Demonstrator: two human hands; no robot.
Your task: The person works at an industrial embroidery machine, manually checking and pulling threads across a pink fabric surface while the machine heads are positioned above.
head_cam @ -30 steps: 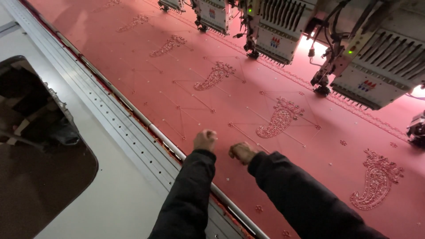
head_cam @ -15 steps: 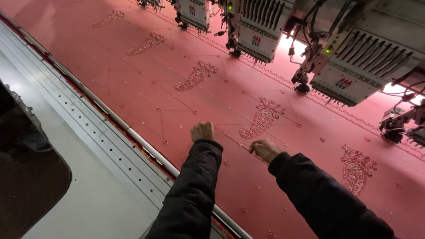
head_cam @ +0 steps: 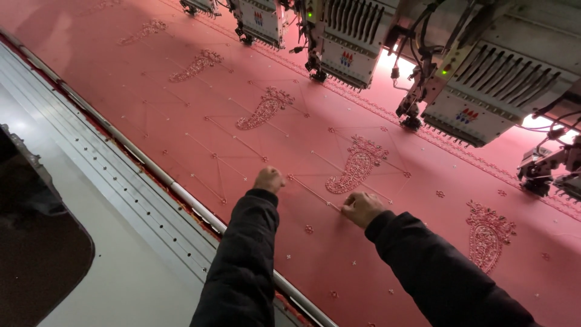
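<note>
A wide pink-red cloth (head_cam: pixel 200 121) lies stretched flat on an embroidery machine, stitched with several paisley motifs. My left hand (head_cam: pixel 269 179) rests on it as a closed fist. My right hand (head_cam: pixel 361 208) lies a little to the right, fingers curled down onto the cloth just below one paisley motif (head_cam: pixel 356 166). A thin pale thread line (head_cam: pixel 311 191) runs on the cloth between the two hands; whether either hand pinches it cannot be made out. Both arms wear dark sleeves.
Embroidery heads (head_cam: pixel 348 42) (head_cam: pixel 484 100) hang in a row over the far side of the cloth. A metal frame rail (head_cam: pixel 130 148) with small holes borders the near edge, beside a grey machine bed (head_cam: pixel 91 230). A dark rounded opening (head_cam: pixel 36 248) sits at the left.
Both hands have slid farther out over the cloth, toward the paisley motif, and stand wider apart. The view has shifted right along the machine.
</note>
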